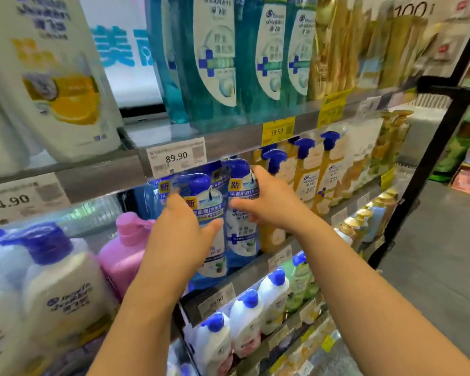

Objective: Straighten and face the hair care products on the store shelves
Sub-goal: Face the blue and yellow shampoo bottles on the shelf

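Just left of my fingers stood a pink plastic bottle. My left hand gripped the front blue shampoo refill pouch, thumb across its face, fingers curled round its left edge. My right hand, fingers straight and together, pressed the second blue pouch. Beyond it stood amber pump bottles with blue caps.

The left hand covers the lower label of the front blue bottle, and its fingertips are out of sight behind that bottle. The white bottle at top left is cut off by the frame edge. Small print on the price tags blurs beyond reading.
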